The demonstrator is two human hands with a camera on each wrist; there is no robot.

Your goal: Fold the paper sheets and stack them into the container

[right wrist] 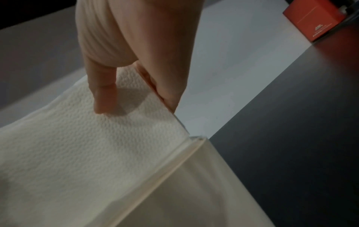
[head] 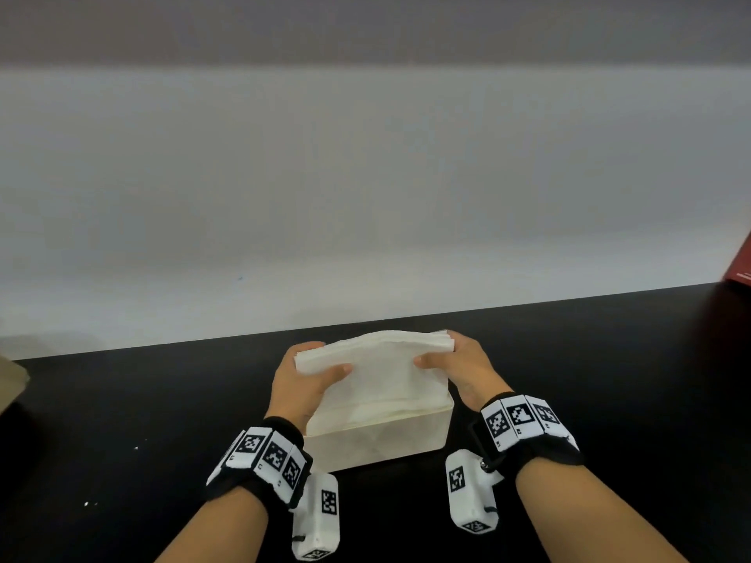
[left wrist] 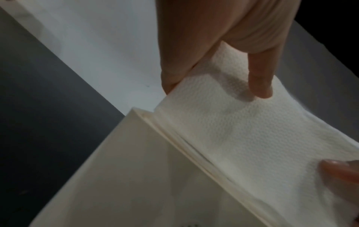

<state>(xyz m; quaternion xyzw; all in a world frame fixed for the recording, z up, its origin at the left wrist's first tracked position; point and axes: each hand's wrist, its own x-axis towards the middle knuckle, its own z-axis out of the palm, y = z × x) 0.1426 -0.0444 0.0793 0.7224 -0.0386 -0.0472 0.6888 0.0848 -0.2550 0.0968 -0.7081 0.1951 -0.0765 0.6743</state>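
Note:
A stack of folded white paper sheets (head: 376, 361) (left wrist: 242, 130) (right wrist: 97, 145) stands partly down in a cream rectangular container (head: 378, 438) (left wrist: 126, 176) (right wrist: 194, 192) on the black table. My left hand (head: 302, 375) pinches the stack's left end, thumb (left wrist: 260, 79) in front and fingers behind. At the other end my right hand (head: 459, 363) pinches it the same way, thumb (right wrist: 103, 92) on the front face. The stack's upper part rises above the container's rim; its lower part is hidden inside.
The black table (head: 589, 379) meets a pale wall (head: 365, 197) just behind the container. A red box (head: 739, 262) (right wrist: 310, 18) stands at the far right. A brown cardboard edge (head: 12, 379) shows at the far left.

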